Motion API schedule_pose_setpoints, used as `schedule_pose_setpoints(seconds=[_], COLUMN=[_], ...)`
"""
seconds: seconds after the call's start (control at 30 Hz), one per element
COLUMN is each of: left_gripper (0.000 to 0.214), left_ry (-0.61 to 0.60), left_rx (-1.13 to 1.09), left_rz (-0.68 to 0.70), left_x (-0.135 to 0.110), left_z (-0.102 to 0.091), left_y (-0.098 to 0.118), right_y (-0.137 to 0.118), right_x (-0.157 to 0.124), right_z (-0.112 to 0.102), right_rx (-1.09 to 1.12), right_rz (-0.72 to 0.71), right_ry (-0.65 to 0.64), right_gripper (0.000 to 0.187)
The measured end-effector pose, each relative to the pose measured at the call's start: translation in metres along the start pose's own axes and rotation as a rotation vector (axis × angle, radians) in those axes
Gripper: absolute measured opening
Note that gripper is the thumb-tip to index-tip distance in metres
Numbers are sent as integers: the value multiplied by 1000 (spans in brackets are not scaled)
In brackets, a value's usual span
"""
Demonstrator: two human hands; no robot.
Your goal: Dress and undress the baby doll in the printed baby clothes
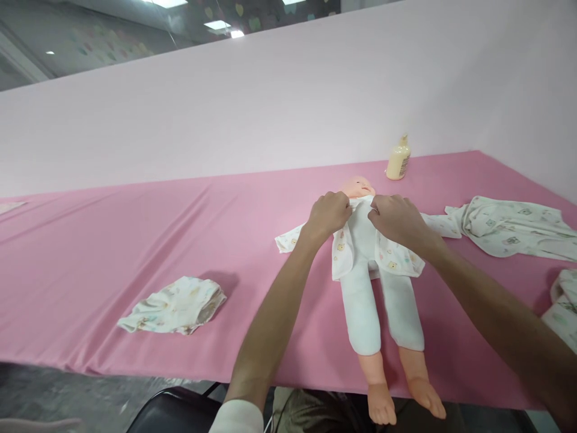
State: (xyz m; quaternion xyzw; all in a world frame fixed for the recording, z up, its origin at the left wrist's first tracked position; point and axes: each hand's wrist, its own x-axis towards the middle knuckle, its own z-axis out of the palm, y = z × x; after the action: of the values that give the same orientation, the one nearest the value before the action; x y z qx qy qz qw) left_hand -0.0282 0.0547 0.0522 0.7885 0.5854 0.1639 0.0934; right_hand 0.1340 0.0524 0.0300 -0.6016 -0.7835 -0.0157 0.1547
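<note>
A long table (189, 368) is carrying a pink cloth (135, 240), which is wrinkling a little toward the left. A doll (363, 300) is lying on its back right of the middle, its bare feet hanging over the near edge. Its printed jacket (343, 255) is lying open, with the sleeves spreading flat on the cloth. A crumpled garment (175, 305) is resting well to the left, near the front edge. A cream bottle (398, 159) is standing upright just behind the doll's head. A patterned garment (505, 225) is sprawling at the right, and a further piece (563, 300) is poking in at the right edge. A pale scrap (9, 207), perhaps paper, is lying at the far left.
</note>
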Motion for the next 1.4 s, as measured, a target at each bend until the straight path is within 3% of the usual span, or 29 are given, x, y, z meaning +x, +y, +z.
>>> schedule_pose_setpoints(seconds=[0.17,0.4,0.57,0.7,1.1,1.4], left_gripper=[39,32,31,30,19,16], left_ry=[51,139,171,178,108,120], left_rx=[2,-47,-65,-51,-49,-29], left_rz=[65,51,77,76,117,98], left_x=[1,6,8,9,14,18], left_z=[6,15,20,22,31,42], left_y=[5,7,9,11,4,0], right_y=[1,14,18,17,18,15], right_x=[3,13,15,15,19,20], right_z=[-7,-11,-9,-8,0,3], right_rx=[199,661,826,903,970,938], right_rz=[0,182,245,280,270,277], right_ry=[17,-44,-118,-188,-180,-163], right_gripper=[24,12,11,18,25,15])
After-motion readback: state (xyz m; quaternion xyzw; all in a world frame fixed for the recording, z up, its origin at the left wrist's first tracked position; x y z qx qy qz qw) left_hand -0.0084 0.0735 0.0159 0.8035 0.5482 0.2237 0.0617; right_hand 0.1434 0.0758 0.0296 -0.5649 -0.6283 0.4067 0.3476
